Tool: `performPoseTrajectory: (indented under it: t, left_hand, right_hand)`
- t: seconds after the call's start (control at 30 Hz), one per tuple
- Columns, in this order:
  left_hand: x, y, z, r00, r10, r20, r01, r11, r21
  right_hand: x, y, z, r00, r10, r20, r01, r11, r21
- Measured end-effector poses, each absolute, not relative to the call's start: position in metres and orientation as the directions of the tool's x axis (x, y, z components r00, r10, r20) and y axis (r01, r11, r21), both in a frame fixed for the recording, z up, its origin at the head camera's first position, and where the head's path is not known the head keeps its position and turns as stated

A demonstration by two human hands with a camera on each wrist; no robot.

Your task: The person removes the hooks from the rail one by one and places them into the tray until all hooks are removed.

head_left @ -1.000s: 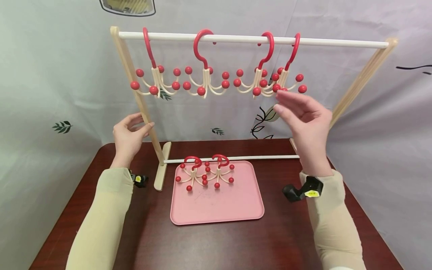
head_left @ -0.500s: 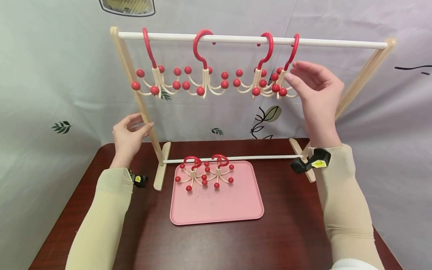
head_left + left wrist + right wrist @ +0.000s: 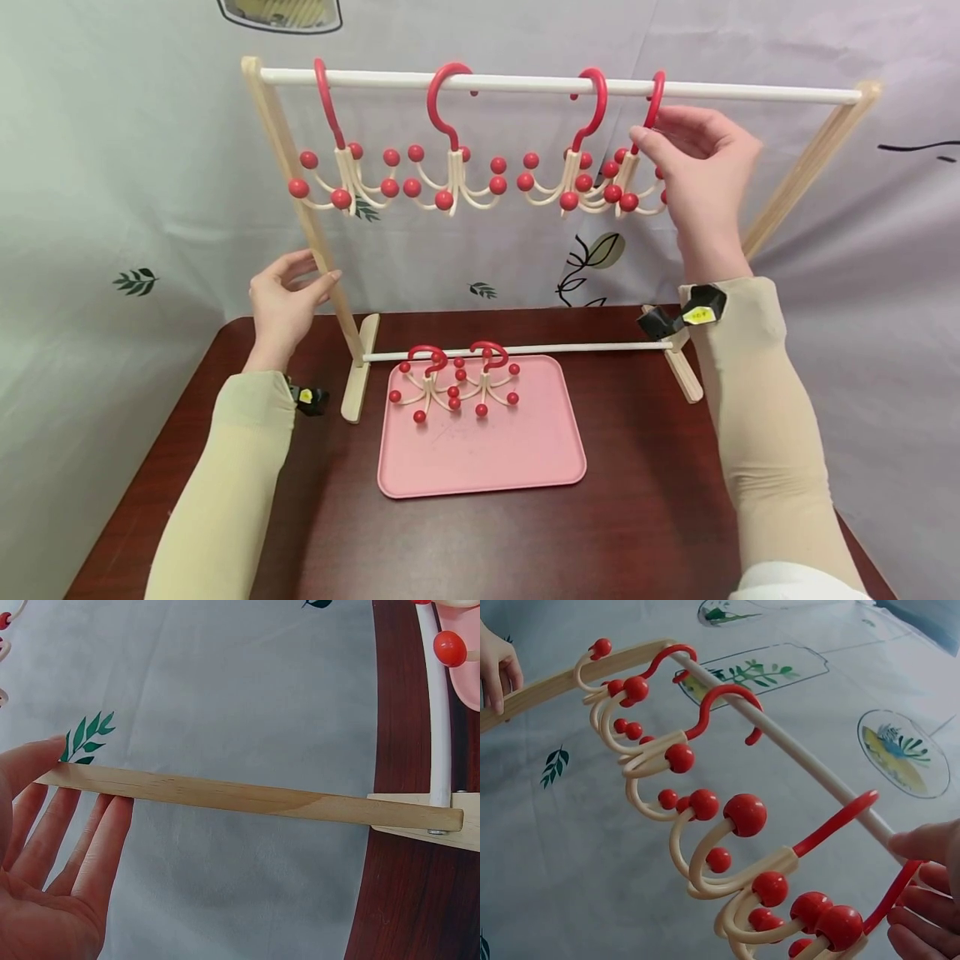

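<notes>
My left hand [image 3: 285, 304] pinches the wooden left post [image 3: 225, 796] of a hanging rack, thumb on one side and fingers on the other. At the right, my right hand [image 3: 708, 171] holds the rightmost octopus hanger [image 3: 628, 177] by its red hook, thumb and fingers on either side of it. That hook loops over the white top rod [image 3: 757, 92]. Three more red-hooked hangers hang there: one at the left [image 3: 347, 171], one in the middle [image 3: 454, 171], and one [image 3: 572, 175] overlapping the rightmost.
Two more hangers, a left one [image 3: 427, 392] and a right one [image 3: 486, 385], lie on a pink tray [image 3: 487, 467]. The tray sits on a dark wooden table [image 3: 480, 550]. Behind the tray runs the rack's white bottom rod [image 3: 600, 348]; patterned cloth hangs behind.
My right hand has risen from the rightmost hanger's lower prongs, past its stem, to the red hook. My left hand stays on the post. The hung hangers look almost unmoved.
</notes>
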State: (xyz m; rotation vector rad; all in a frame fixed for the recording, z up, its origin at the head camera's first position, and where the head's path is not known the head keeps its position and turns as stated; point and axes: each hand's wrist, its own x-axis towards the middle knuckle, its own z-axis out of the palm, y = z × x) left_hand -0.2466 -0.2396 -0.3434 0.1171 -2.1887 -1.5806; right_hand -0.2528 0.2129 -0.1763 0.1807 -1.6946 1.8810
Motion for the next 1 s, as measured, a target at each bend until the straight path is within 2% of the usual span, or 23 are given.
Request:
performPoseTrajectory:
  t: [0.27, 0.7, 1.0]
  left_hand:
    - [-0.2463, -0.2403, -0.3433, -0.9, -0.316, 0.3, 0.189, 0.338, 0.922]
    - [-0.2455, -0.241, -0.3424, -0.902, -0.318, 0.292, 0.18, 0.338, 0.924]
    - [-0.2494, -0.2421, -0.3438, -0.903, -0.32, 0.288, 0.176, 0.335, 0.926]
  right_hand:
    - [-0.2582, 0.2142, -0.1746, -0.815, 0.341, 0.469, -0.489, 0.031, -0.872]
    - [-0.2597, 0.217, -0.1728, -0.776, 0.358, 0.519, -0.527, 0.083, -0.846]
    - [-0.2563, 0.2204, -0.1707, -0.774, 0.393, 0.497, -0.527, 0.037, -0.849]
